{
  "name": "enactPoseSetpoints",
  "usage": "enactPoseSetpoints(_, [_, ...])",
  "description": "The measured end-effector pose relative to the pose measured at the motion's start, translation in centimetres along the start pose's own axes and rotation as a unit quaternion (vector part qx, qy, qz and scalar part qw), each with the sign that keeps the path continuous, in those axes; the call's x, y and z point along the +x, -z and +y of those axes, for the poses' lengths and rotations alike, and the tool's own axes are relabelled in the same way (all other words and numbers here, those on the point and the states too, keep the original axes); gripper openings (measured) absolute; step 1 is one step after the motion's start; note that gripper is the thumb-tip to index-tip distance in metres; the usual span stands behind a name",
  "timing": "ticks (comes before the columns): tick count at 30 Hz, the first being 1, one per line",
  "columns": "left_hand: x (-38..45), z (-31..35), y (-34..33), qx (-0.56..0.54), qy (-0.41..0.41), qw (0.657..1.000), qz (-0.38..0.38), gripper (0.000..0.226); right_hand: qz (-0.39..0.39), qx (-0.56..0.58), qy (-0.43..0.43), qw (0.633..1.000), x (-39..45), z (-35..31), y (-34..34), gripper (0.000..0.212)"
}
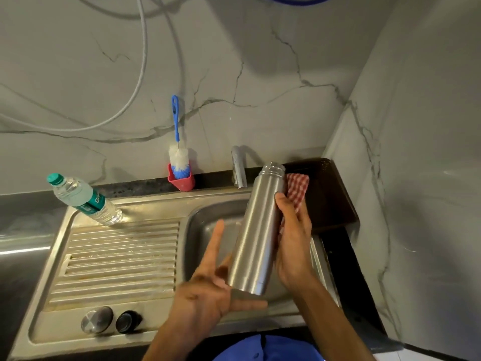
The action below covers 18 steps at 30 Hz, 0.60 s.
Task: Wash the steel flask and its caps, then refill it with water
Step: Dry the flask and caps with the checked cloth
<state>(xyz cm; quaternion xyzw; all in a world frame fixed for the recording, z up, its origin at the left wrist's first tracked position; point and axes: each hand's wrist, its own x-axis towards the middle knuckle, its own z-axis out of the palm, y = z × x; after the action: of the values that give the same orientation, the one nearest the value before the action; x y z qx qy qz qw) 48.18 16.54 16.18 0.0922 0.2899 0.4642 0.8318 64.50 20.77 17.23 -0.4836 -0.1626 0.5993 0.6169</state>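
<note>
A plastic water bottle is standing at left on the sink's drainboard, two caps lying lower left. At centre, the left hand — fingers spread — is touching the steel flask; the right hand is gripping it with a checked cloth.

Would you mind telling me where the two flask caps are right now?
In the head view, the steel cap and the black cap sit side by side at the near edge of the draining board, left of the sink basin.
</note>
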Motion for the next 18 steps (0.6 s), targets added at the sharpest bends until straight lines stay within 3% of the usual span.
enactPoseSetpoints(1, [-0.8, 0.5, 0.9, 0.004, 0.064, 0.997, 0.047, 0.062, -0.008, -0.008, 0.019, 1.0, -0.1, -0.1, -0.1, 0.05])
enactPoseSetpoints(2, [-0.8, 0.2, 0.4, 0.053, 0.051, 0.996, 0.048, 0.049, -0.026, -0.024, 0.026, 0.999, -0.2, 0.1, -0.2, 0.054])
enactPoseSetpoints(3, [-0.7, -1.0, -0.6, 0.032, 0.086, 0.995, 0.03, 0.051, -0.048, -0.044, 0.042, 0.997, -0.5, 0.3, -0.4, 0.054])
enactPoseSetpoints(5, [-0.4, -0.9, 0.0, 0.141, 0.124, 0.977, 0.105, 0.074, -0.074, -0.092, 0.069, 0.991, -0.8, 0.6, -0.9, 0.046])
enactPoseSetpoints(9, [0.1, -2.6, -0.1, 0.315, 0.044, 0.944, 0.092, 0.091, -0.081, -0.127, 0.116, 0.982, -0.4, 0.5, -0.8, 0.042])
enactPoseSetpoints(12, [0.7, -1.8, 0.1, 0.517, -0.087, 0.846, 0.101, 0.075, -0.065, -0.152, 0.158, 0.973, -0.1, 0.2, -0.6, 0.044])
enactPoseSetpoints(15, [1.4, -1.6, 0.3, 0.617, -0.19, 0.746, 0.16, 0.091, -0.045, -0.322, 0.306, 0.895, 0.2, 0.5, -0.8, 0.054])
enactPoseSetpoints(18, [1.8, -1.9, 1.0, 0.637, -0.238, 0.709, 0.19, 0.105, -0.053, -0.477, 0.418, 0.772, 0.4, 1.2, -1.5, 0.057])
